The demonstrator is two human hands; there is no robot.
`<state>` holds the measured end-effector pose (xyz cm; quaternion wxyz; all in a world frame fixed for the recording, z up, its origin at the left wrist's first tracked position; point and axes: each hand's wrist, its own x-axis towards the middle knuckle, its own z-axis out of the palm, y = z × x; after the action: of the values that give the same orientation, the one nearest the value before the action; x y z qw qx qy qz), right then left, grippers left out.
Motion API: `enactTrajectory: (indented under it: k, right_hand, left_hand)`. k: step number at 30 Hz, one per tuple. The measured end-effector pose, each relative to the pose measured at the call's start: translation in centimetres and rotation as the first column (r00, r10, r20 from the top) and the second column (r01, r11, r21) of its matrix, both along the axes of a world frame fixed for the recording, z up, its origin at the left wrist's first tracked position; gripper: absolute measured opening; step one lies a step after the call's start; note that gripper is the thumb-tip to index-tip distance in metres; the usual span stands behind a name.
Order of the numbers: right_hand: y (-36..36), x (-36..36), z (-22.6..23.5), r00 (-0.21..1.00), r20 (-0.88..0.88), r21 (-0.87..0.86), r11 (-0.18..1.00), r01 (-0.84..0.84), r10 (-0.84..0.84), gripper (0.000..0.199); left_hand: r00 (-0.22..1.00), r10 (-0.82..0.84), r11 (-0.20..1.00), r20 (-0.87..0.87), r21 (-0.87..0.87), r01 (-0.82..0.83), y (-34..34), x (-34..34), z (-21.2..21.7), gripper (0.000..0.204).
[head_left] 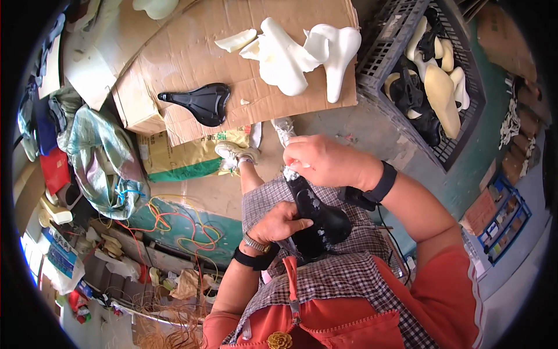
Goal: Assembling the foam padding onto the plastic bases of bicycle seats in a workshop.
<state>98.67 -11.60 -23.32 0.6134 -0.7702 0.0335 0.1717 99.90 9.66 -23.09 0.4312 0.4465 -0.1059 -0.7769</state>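
Note:
A black bicycle saddle [332, 224] rests on my lap over a checked apron [264, 203], its narrow nose pointing away from me. My left hand [275, 223] grips the saddle's left side, thumb lying on top. At the nose, my right hand [331, 161] is closed, fingers pinched on a small white scrap [290, 173]; its exact shape is partly hidden by the fingers. White specks dot the saddle's surface. On the cardboard ahead lies another black saddle [200, 103], beside white foam saddle pads [283, 58] in a heap.
A grey plastic crate [375, 72] at the right holds several black and cream saddle pieces. Cardboard [157, 64] covers the work surface ahead. To the left stand a woven sack [99, 157] and tangled orange and yellow cords [174, 218]. A blue rack [503, 218] is at the far right.

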Motion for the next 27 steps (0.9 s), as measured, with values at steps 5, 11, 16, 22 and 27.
enactTrajectory:
  k: [5,11,16,22,27]
  right_hand:
    - [-0.5,-1.2,-0.3,0.978,-0.206,0.11,0.994,0.004,0.019,0.009]
    - [-0.5,-2.7,1.4,0.99,-0.012,-0.037,0.99,0.139,-0.14,0.013]
    - [1.5,-9.8,1.4,0.988,-0.138,-0.048,0.996,0.07,-0.076,0.006]
    - [-0.4,-3.7,-0.6,0.918,-0.09,0.182,0.9,0.396,-0.386,0.006]
    - [1.5,-1.6,-0.4,0.94,-0.223,0.107,0.952,0.288,-0.259,0.009]
  left_hand:
    - [0.993,-0.083,0.996,0.079,-0.031,0.086,0.1,-0.6,-0.4,0.013]
    - [0.999,0.037,0.996,0.036,-0.078,-0.034,-0.2,-0.9,-0.4,0.015]
    - [0.992,0.114,0.985,-0.056,0.136,-0.106,1.3,0.5,-0.8,0.01]
    - [0.992,0.099,0.995,-0.083,0.025,-0.097,0.3,0.5,-0.4,0.012]
    - [0.979,0.116,0.993,-0.165,0.029,-0.113,0.7,0.0,-0.8,0.013]
